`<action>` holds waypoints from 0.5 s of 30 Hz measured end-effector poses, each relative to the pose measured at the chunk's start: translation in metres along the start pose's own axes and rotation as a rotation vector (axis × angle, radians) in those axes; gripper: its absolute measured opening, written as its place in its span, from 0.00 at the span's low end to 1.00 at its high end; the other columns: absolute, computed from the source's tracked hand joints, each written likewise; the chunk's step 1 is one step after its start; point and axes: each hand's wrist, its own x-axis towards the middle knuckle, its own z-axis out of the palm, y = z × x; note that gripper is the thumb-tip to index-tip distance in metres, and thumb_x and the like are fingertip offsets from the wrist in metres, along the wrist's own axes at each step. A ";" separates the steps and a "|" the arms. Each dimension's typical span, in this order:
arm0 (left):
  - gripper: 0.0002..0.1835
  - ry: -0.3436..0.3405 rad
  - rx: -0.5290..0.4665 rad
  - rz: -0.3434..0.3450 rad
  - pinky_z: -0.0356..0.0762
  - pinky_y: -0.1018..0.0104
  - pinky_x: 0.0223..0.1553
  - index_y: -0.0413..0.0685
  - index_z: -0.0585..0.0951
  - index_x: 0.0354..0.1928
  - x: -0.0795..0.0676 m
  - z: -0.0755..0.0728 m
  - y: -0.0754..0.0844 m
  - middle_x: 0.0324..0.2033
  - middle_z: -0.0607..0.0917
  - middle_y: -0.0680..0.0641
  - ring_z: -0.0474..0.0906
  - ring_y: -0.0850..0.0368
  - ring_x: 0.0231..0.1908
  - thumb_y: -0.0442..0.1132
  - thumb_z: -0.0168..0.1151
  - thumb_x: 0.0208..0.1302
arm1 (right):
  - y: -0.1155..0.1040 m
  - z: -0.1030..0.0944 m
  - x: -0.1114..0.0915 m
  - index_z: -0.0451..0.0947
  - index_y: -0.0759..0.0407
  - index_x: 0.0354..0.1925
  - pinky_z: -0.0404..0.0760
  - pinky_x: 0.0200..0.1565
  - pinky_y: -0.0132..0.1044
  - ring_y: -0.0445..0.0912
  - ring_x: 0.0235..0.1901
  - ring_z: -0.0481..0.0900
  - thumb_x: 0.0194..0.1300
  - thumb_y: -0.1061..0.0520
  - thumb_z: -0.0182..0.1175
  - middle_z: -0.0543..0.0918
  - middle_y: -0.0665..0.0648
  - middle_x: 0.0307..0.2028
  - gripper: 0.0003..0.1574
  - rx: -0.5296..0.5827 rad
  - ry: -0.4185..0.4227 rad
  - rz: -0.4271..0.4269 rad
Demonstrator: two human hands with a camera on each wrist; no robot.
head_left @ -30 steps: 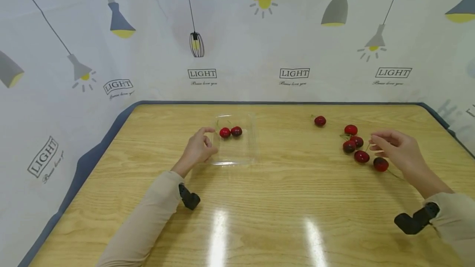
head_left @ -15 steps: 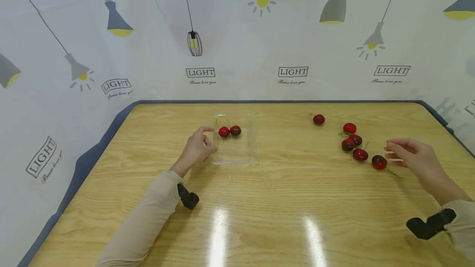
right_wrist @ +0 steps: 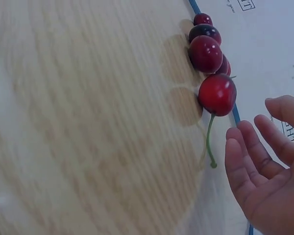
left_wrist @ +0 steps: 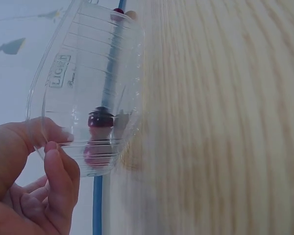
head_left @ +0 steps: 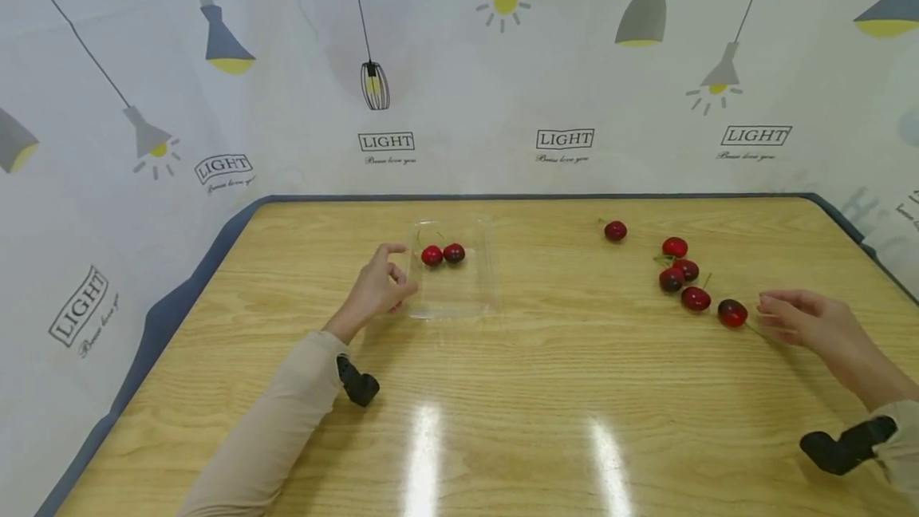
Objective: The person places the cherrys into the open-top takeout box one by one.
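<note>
A clear plastic container [head_left: 459,294] sits left of the table's middle with two cherries [head_left: 443,254] inside, their stems up. My left hand [head_left: 376,286] is at its left side; in the left wrist view, thumb and finger [left_wrist: 61,176] pinch the rim from both sides. Several dark red cherries [head_left: 684,270] lie in a loose cluster on the right. The nearest cherry [head_left: 732,313] has its stem trailing toward my right hand [head_left: 826,329]. That hand hovers just right of this cherry, fingers loosely bent and apart, holding nothing. The cherry's green stem [right_wrist: 210,142] shows beside the fingertips in the right wrist view.
A single cherry [head_left: 615,231] lies apart, farther back on the wooden table [head_left: 546,389]. Behind the table's dark back edge stands a white curtain [head_left: 459,102] printed with lamps. Small black cameras sit on both sleeves.
My right hand has moved right and toward me, away from the cluster and beside the nearest cherry's stem. My left hand stays at the container. The cherries lie as before.
</note>
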 end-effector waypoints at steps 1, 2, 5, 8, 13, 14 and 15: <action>0.32 -0.005 -0.005 -0.004 0.66 0.70 0.14 0.42 0.57 0.61 0.000 0.000 0.000 0.24 0.71 0.46 0.65 0.59 0.12 0.30 0.56 0.54 | -0.001 0.001 -0.001 0.65 0.58 0.50 0.77 0.31 0.27 0.25 0.30 0.73 0.61 0.40 0.48 0.71 0.31 0.32 0.27 -0.019 0.004 0.012; 0.32 -0.010 -0.011 -0.009 0.66 0.69 0.14 0.42 0.56 0.61 0.000 0.000 -0.001 0.24 0.71 0.45 0.65 0.59 0.12 0.31 0.56 0.54 | -0.001 0.001 -0.002 0.64 0.60 0.52 0.77 0.31 0.28 0.24 0.29 0.72 0.62 0.40 0.47 0.73 0.35 0.33 0.30 -0.031 -0.001 0.018; 0.32 -0.022 -0.028 -0.011 0.67 0.69 0.15 0.43 0.56 0.61 0.000 0.000 -0.001 0.25 0.71 0.45 0.66 0.59 0.13 0.32 0.55 0.56 | -0.002 0.001 -0.005 0.61 0.66 0.56 0.76 0.30 0.28 0.23 0.28 0.70 0.62 0.39 0.46 0.76 0.44 0.36 0.37 -0.079 -0.012 0.043; 0.31 -0.030 -0.035 -0.007 0.68 0.68 0.15 0.42 0.55 0.61 0.001 0.000 -0.002 0.26 0.71 0.44 0.67 0.58 0.13 0.33 0.55 0.57 | -0.003 0.000 -0.009 0.59 0.68 0.57 0.77 0.31 0.28 0.22 0.29 0.70 0.62 0.39 0.46 0.76 0.44 0.36 0.38 -0.076 -0.038 0.053; 0.30 -0.024 -0.044 0.002 0.70 0.68 0.15 0.42 0.56 0.62 0.003 0.000 -0.004 0.25 0.72 0.45 0.68 0.58 0.12 0.32 0.54 0.57 | -0.007 0.001 -0.015 0.57 0.72 0.59 0.76 0.32 0.27 0.22 0.30 0.70 0.61 0.42 0.50 0.67 0.35 0.37 0.41 -0.066 -0.074 0.053; 0.30 -0.020 -0.046 0.003 0.70 0.68 0.15 0.41 0.56 0.61 0.003 0.000 -0.004 0.24 0.72 0.45 0.68 0.59 0.12 0.31 0.54 0.57 | -0.008 0.002 -0.016 0.55 0.75 0.60 0.76 0.32 0.28 0.22 0.30 0.70 0.61 0.42 0.50 0.67 0.37 0.39 0.43 -0.070 -0.079 0.052; 0.30 -0.018 -0.048 0.006 0.70 0.68 0.15 0.41 0.56 0.61 0.003 0.000 -0.004 0.24 0.72 0.45 0.69 0.59 0.12 0.31 0.54 0.57 | -0.009 0.003 -0.016 0.53 0.76 0.60 0.76 0.32 0.28 0.22 0.30 0.69 0.61 0.43 0.50 0.66 0.40 0.40 0.44 -0.074 -0.083 0.051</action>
